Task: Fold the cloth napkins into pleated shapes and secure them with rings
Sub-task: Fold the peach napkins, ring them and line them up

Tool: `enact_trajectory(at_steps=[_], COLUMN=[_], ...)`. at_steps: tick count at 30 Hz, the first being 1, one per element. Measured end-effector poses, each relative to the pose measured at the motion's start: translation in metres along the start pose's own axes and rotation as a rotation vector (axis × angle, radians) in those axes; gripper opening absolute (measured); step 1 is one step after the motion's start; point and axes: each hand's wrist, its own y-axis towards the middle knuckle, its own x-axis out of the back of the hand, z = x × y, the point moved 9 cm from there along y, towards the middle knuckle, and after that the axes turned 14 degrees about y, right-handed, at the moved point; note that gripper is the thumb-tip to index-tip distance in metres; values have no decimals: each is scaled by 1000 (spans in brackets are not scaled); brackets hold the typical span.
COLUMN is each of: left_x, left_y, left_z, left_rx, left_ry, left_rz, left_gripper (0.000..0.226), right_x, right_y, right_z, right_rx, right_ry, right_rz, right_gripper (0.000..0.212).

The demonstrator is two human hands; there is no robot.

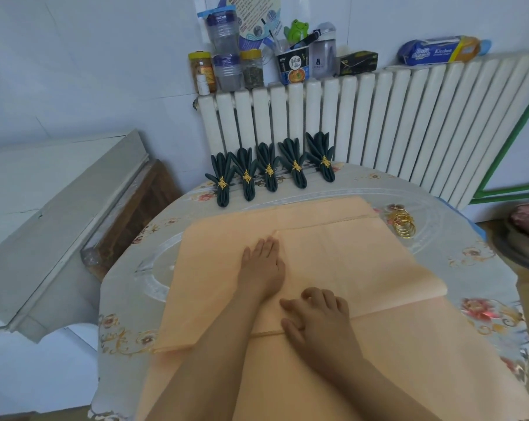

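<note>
Right hand: nearest the camera, fingers slightly bent, pressing a fold of the peach napkin, gripping nothing.
Left hand: flat, fingers straight, pressing the same cloth farther out.
Peach napkin: one large cloth, partly folded over itself, spread across the floral tablecloth.
Gold rings: a small pile, count unclear, just beside the cloth's far right corner.
Finished green napkins: five, each ringed in gold, in a row at the table's far edge.
Radiator: white, behind the table.
Readable writing: "Kitchen" on one blue package atop the radiator.
</note>
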Motion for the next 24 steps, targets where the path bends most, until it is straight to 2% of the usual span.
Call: enact_trajectory(at_steps=[4,7,8,11,12,18,24], left_x=[-7,-10,-10,-10,-11,-11,-10], left_y=[2,4,4,4,6,5,10], left_z=[-1,-3,-3,-3,-3,-2,-1], left_rx=[10,13,14,19,20,32,43], left_ry=[13,18,15,3,-1,8,7], left_rz=[-22,-27,-30,-41,-44,-88,-112], left_gripper=[54,54,54,54,54,54,54], right_x=[-3,-1,3,23,25,21,27], right_y=[0,13,21,67,84,154,194], right_z=[-5,-7,-10,-44,-61,-143,-160], right_rx=[-24,-30,-33,-55,-81,-251,-260], right_ry=[-5,20,16,-47,-82,-205,-361], right_rz=[50,209,232,128,101,223,395], right_gripper=[38,66,69,36,33,52,39])
